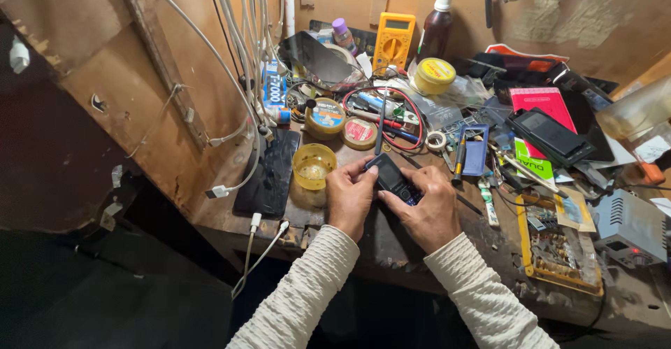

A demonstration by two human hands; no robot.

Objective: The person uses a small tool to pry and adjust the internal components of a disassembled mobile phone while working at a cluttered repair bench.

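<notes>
A small dark keypad phone (393, 178) is held between both my hands over the front of a cluttered wooden workbench (231, 217). My left hand (349, 196) grips the phone's left side with the thumb on its top edge. My right hand (424, 209) wraps its lower right side, thumb resting on the keypad. Both arms wear cream ribbed sleeves. The phone's lower part is hidden under my right fingers.
A yellow plastic cup (313, 165) and a black smartphone (268, 174) lie just left of my hands. Behind are solder tins (326, 116), a yellow multimeter (392, 41), a brown bottle (435, 29), a blue case (475, 150) and red notebook (542, 102). White cables (241, 62) hang at the left wall.
</notes>
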